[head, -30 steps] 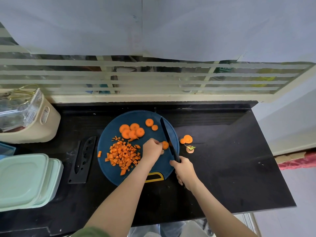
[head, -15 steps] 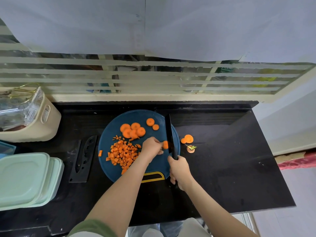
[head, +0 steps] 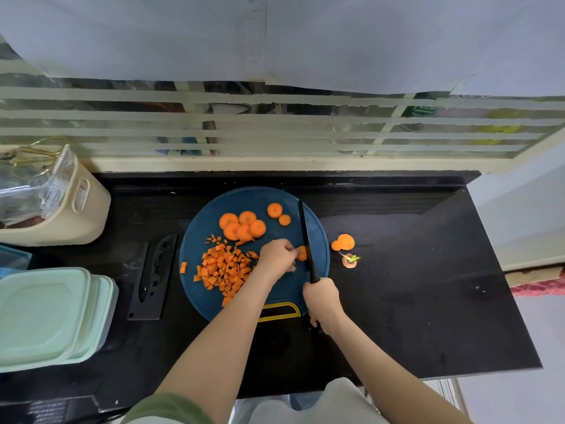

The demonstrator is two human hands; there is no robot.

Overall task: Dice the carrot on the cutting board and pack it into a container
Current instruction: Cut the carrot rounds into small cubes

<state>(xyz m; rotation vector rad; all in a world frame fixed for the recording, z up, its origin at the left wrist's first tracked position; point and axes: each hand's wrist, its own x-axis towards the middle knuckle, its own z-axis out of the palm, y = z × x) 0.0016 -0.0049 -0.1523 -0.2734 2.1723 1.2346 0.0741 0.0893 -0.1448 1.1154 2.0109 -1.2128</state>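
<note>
A round blue cutting board [head: 214,298] lies on the black counter. On it sit a heap of diced carrot [head: 224,267] and several carrot rounds [head: 243,224]. My left hand [head: 276,258] pinches a carrot slice [head: 302,253] against the board. My right hand [head: 321,296] grips the handle of a black knife [head: 305,237], whose blade stands on edge right beside that slice. Two carrot rounds [head: 344,242] and the carrot top [head: 350,261] lie on the counter to the board's right.
A black knife sheath [head: 154,276] lies left of the board. Stacked mint-lidded containers [head: 46,313] sit at the left edge. A beige basket [head: 70,215] holding a plastic bag stands at the back left. A striped window ledge [head: 275,163] borders the counter's back.
The knife has swung from a slant to nearly straight and come against the slice my left hand holds. My right hand has shifted left, closer to the board.
</note>
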